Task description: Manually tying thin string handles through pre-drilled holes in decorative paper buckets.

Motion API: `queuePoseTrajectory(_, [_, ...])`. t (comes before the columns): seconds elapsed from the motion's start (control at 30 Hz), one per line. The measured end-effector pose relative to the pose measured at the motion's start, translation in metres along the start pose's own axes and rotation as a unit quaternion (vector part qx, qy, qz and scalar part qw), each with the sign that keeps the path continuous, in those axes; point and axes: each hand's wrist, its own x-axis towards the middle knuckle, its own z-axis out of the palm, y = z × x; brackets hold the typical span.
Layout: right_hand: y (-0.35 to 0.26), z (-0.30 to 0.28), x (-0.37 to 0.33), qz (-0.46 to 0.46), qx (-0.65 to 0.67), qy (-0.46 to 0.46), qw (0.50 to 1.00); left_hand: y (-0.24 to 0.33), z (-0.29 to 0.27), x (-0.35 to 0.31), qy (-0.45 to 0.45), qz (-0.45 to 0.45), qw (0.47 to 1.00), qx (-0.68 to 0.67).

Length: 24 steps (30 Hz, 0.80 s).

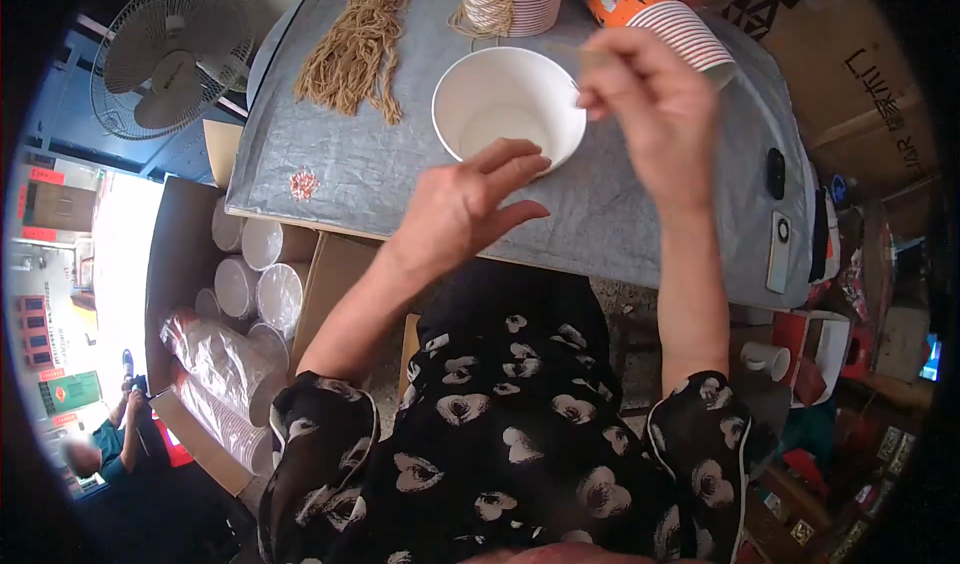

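A white paper bucket [480,89] stands on the grey-covered table, its open mouth facing me. My left hand [450,209] is at the bucket's near rim, fingers stretched out and thumb apart, holding nothing. By the rim's right side, my right hand [660,109] is closed in a pinch. A faint tan blur shows beside its fingertips; what the pinch holds is too small to make out. Behind the bucket is a stack of striped-looking nested buckets [530,4] with tan cord [487,6] draped over its side. A heap of tan cords [358,49] lies at the far left.
An orange-printed stack of buckets [640,14] lies tipped at the far right. Small red-and-white bits [303,185] lie near the table's left edge. A carton [205,414] of bagged buckets stands below left. A fan [172,54] stands beyond; a phone-like object [779,252] lies at right.
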Motion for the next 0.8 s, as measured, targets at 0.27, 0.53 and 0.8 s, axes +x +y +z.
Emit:
queuePoseTrajectory(0.27, [0.061, 0.031, -0.017, 0.187, -0.001, -0.157, 0.970, -0.069, -0.067, 0.009, -0.053, -0.033, 0.994, 0.085])
queuePoseTrajectory(0.53, [0.059, 0.019, -0.037, 0.175, -0.103, -0.247, 0.947, -0.054, -0.034, -0.034, -0.031, -0.002, 1.000, -0.006])
queuePoseTrajectory(0.8, [0.021, 0.042, -0.055, 0.121, -0.154, -0.324, 0.926, -0.033, -0.030, -0.089, -0.014, -0.051, 0.999, 0.000])
